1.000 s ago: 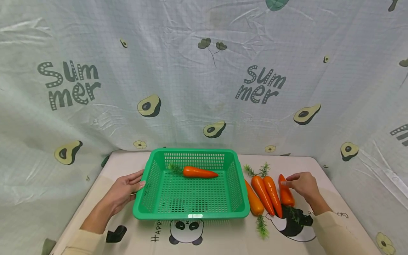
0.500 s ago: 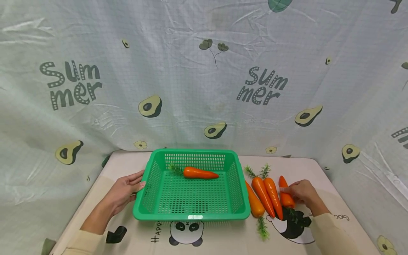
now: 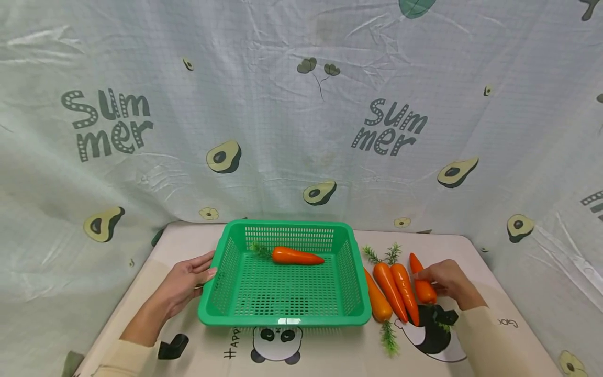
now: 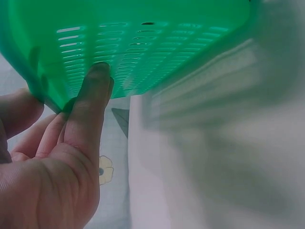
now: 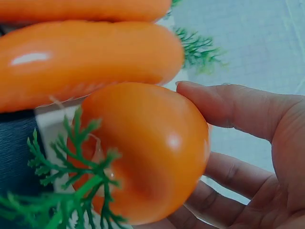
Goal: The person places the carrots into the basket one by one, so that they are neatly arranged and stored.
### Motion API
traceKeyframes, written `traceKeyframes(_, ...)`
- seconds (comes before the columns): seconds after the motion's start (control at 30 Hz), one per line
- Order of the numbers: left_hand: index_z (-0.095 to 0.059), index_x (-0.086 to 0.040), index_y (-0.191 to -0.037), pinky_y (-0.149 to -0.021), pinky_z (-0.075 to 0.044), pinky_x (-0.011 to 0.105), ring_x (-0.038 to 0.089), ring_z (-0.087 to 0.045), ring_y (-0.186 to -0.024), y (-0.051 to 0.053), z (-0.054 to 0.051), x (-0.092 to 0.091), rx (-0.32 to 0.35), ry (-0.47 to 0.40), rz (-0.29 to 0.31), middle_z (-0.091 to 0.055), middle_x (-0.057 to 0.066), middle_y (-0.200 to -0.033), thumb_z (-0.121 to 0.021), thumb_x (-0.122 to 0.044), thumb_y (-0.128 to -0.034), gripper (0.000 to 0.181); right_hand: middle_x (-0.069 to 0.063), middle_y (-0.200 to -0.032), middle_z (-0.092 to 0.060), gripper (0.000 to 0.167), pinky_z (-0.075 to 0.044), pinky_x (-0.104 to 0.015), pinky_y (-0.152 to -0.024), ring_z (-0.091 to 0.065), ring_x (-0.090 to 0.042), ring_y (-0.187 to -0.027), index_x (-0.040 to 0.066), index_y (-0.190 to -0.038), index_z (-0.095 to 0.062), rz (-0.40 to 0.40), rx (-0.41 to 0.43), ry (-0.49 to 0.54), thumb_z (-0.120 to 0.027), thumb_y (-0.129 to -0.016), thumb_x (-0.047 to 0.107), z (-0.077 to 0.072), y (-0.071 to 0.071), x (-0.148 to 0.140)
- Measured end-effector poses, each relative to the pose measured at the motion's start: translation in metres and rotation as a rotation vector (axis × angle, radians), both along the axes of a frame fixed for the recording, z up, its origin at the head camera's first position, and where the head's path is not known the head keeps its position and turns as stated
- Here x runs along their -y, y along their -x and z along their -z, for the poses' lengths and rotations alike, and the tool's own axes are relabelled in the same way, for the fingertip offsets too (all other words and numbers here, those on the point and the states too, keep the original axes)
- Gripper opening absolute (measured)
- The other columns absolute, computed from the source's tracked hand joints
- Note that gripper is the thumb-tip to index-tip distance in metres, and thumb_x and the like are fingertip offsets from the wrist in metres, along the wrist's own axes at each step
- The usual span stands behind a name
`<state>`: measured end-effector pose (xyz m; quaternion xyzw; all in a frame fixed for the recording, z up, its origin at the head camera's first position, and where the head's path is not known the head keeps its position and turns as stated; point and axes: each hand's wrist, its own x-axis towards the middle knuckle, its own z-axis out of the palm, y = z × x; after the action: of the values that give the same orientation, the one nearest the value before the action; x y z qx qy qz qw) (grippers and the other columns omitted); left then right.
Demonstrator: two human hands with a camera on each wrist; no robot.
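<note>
A green plastic basket stands mid-table with one orange carrot lying inside it. My left hand holds its left rim, thumb over the edge; in the left wrist view, the fingers lie against the outside of the slotted basket. To the right, my right hand grips a carrot between thumb and fingers, its tip pointing away from me. In the right wrist view, that carrot's thick end and green top face the camera.
Beside the basket's right side lie three more carrots: a paler one with its leaves toward me, and two others with leaves away. Panda drawings mark the pale tabletop. A printed curtain hangs behind.
My right hand has shifted its fingers down along the carrot and now has a fuller grip; the carrot has moved slightly left and away. My left hand and the basket stay in place.
</note>
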<state>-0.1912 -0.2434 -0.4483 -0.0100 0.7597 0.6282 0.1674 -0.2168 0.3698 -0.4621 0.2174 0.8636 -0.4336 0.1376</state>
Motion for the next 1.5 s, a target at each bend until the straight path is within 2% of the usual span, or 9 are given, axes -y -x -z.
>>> traceKeyframes(0.5,-0.021,-0.002,-0.166,-0.092,-0.060,0.028,0.010,-0.062,-0.124,0.000,0.001,0.001,0.001,-0.015,-0.005,-0.027,0.024,-0.169,-0.056,-0.014,-0.1084,0.068,-0.016,-0.101,-0.071,0.053,-0.063,-0.040,-0.075,-0.071,-0.025,-0.084,-0.014,-0.119,-0.067,-0.098,-0.050,-0.020,-0.079,-0.087,0.026,-0.036,0.007,0.015)
traceKeyframes(0.73,-0.021,-0.002,-0.166,-0.091,-0.060,0.028,0.011,-0.063,-0.125,-0.001,0.002,0.001,0.006,-0.023,-0.017,-0.028,0.025,-0.169,-0.056,-0.014,-0.1081,0.069,-0.012,-0.100,-0.073,0.056,-0.063,-0.039,-0.075,-0.072,-0.022,-0.082,-0.013,-0.124,-0.066,-0.128,-0.054,-0.006,-0.080,-0.087,0.026,-0.046,0.014,0.023)
traceKeyframes(1.0,-0.022,-0.004,-0.166,-0.093,-0.060,0.029,0.018,-0.059,-0.133,-0.001,0.001,0.000,0.005,-0.014,-0.023,-0.029,0.023,-0.169,-0.057,-0.015,-0.1082,0.068,-0.009,-0.099,-0.075,0.053,-0.063,-0.038,-0.075,-0.073,-0.020,-0.080,-0.011,-0.126,-0.066,-0.169,-0.055,0.034,-0.081,-0.087,0.022,-0.059,0.020,0.036)
traceKeyframes(1.23,-0.023,-0.003,-0.165,-0.094,-0.060,0.030,0.019,-0.058,-0.134,0.000,0.002,0.000,0.006,-0.019,-0.022,-0.029,0.023,-0.168,-0.058,-0.016,-0.1077,0.069,-0.011,-0.103,-0.076,0.055,-0.063,-0.039,-0.076,-0.072,-0.021,-0.082,-0.011,-0.127,-0.065,-0.200,-0.054,0.029,-0.083,-0.086,0.022,-0.067,0.024,0.048)
traceKeyframes(1.5,-0.024,-0.003,-0.165,-0.093,-0.060,0.029,0.014,-0.061,-0.128,0.000,0.002,0.001,0.007,-0.029,-0.020,-0.030,0.022,-0.169,-0.058,-0.015,-0.1073,0.069,-0.016,-0.109,-0.074,0.061,-0.064,-0.039,-0.078,-0.073,-0.021,-0.084,-0.012,-0.132,-0.062,-0.233,-0.048,0.040,-0.083,-0.086,0.023,-0.073,0.029,0.058)
